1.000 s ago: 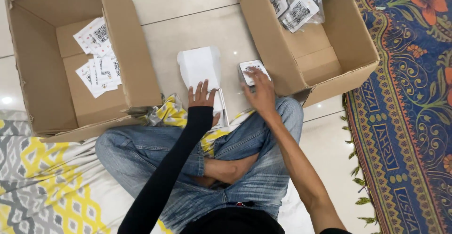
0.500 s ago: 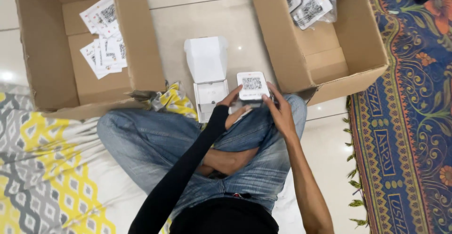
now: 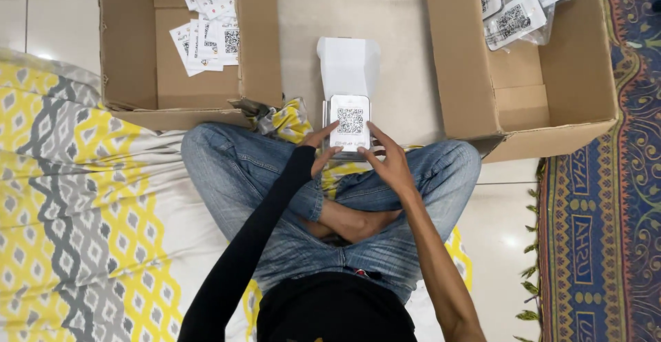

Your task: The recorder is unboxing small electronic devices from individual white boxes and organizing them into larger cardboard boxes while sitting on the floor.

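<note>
Carefully, both hands pinch the white coded card (image 3: 350, 123) over the open white box (image 3: 348, 66): left hand (image 3: 318, 146) and right hand (image 3: 387, 157) use fingertips only, so it may slip askew.

White coded card (image 3: 350, 122) between fingers of left hand (image 3: 321, 146) and right hand (image 3: 390, 164).

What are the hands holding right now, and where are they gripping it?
A white rounded card with a square code, held between both hands: left hand fingertips on its lower left edge, right hand fingers on its right edge.
</note>
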